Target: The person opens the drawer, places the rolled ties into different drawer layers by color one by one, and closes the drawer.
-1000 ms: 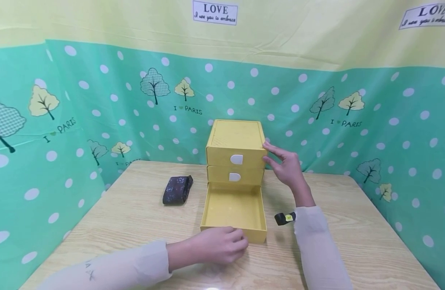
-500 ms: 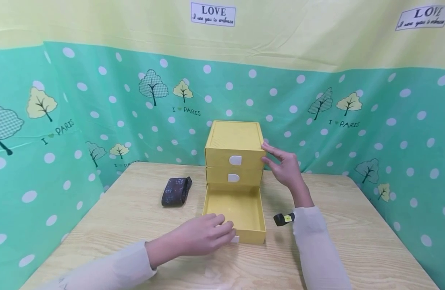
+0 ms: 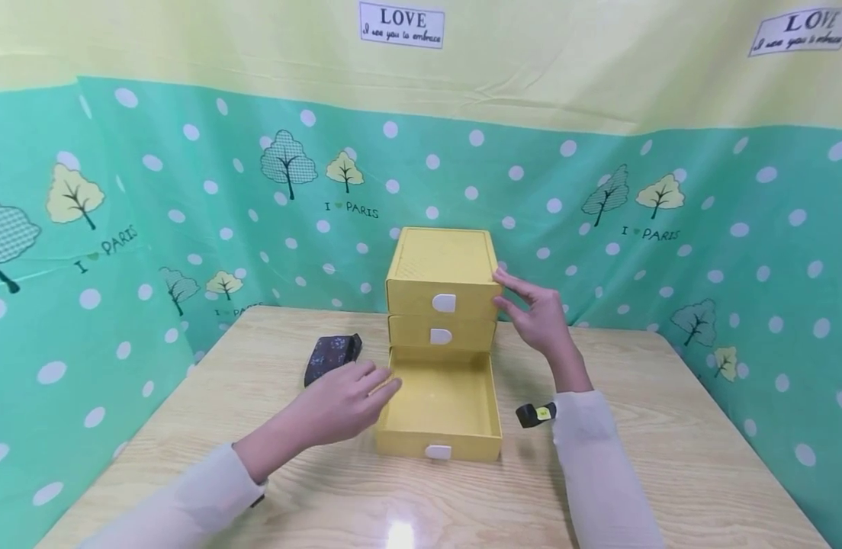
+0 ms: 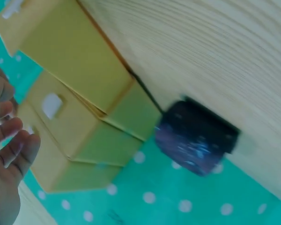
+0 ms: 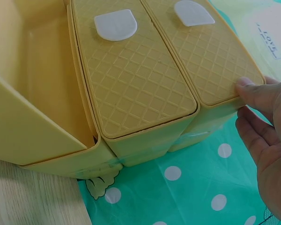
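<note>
Presently, the yellow drawer unit (image 3: 441, 286) stands at the table's (image 3: 668, 442) far middle, three drawers stacked. The bottom drawer (image 3: 440, 408) is pulled fully out toward 6 o'clock, its inside bare and its white tab facing the person; the two upper drawers are closed.

The right hand (image 3: 541, 320) is at 3 o'clock of the unit, fingers straight, fingertips (image 5: 247, 89) touching the top drawer's right front corner. Released, grasping nothing.

The left hand (image 3: 342, 400) hovers at 9 o'clock of the open drawer, fingers loosely extended, holding nothing. Whether it touches the drawer's left wall cannot be told.

A dark speckled pouch (image 3: 330, 357) lies on the table at 9 o'clock of the unit, just beyond the left hand, apart from the drawer. In the left wrist view the pouch (image 4: 195, 137) is blurred.

A small black object with a yellow spot (image 3: 536, 414) sits at the right sleeve cuff.
</note>
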Motion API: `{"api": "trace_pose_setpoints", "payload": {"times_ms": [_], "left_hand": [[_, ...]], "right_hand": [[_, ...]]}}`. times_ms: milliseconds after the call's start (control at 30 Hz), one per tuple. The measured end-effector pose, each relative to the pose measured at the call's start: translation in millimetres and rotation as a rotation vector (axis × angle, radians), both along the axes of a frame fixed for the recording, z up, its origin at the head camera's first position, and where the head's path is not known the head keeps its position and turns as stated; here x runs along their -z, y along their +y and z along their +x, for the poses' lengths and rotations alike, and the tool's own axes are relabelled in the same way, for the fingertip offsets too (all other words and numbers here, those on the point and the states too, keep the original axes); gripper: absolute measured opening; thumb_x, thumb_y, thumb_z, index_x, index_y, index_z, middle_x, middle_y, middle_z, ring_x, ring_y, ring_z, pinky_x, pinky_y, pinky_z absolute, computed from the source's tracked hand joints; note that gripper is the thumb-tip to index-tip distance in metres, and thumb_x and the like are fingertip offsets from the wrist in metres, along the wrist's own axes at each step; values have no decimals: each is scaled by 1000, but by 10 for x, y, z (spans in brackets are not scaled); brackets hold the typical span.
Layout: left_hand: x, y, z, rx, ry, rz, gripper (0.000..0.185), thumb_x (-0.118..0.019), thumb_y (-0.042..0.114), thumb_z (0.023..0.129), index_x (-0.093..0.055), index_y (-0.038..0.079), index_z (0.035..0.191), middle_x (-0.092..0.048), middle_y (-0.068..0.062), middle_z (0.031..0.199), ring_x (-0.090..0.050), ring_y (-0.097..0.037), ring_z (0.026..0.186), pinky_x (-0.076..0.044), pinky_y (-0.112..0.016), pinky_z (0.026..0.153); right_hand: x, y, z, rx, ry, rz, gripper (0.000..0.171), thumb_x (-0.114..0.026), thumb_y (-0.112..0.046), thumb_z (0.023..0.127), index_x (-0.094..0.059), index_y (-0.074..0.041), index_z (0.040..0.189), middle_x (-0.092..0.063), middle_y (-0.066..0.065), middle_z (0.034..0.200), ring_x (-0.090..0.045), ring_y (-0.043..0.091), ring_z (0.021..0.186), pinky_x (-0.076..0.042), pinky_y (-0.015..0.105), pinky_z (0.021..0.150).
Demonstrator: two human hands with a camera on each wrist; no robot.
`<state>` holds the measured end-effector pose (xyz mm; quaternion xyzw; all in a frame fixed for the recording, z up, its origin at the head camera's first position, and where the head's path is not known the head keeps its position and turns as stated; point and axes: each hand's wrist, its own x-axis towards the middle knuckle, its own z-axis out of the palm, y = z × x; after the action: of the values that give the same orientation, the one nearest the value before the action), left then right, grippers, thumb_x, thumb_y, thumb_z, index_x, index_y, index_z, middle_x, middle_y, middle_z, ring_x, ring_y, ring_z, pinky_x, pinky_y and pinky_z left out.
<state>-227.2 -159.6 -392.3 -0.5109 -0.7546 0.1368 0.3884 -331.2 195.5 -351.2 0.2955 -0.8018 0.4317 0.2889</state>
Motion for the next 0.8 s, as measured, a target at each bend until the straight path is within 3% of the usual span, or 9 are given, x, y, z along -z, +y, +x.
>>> {"api": "trace_pose_setpoints", "payload": {"times_ms": [267, 633, 800], "left_hand": [[100, -297, -275, -147, -114, 38, 39, -71, 17, 87, -66, 1, 122, -66, -10, 106, -61, -28, 90, -58, -35, 77], [254, -574, -475, -566, -479, 81, 71, -81, 39, 87, -56, -5, 136, -59, -21, 129, -56, -37, 113, -59, -47, 87], [271, -657, -570, -596, -547, 98, 84, -86, 47, 80, -55, -7, 137, -59, -21, 127, -56, -36, 109, -58, -48, 88]], "right_hand": [[-6, 9, -1, 9, 0, -4, 43, -76, -4, 90, -68, -7, 133, -59, 7, 142, -56, 19, 133, -47, 26, 108], [1, -8, 10, 4, -9, -3, 43, -76, -5, 90, -68, -7, 133, -59, 10, 143, -55, 21, 134, -47, 30, 108], [5, -2, -1, 3, -8, -5, 44, -77, -5, 90, -68, -7, 133, -59, 8, 142, -56, 20, 134, -47, 30, 109]]}}
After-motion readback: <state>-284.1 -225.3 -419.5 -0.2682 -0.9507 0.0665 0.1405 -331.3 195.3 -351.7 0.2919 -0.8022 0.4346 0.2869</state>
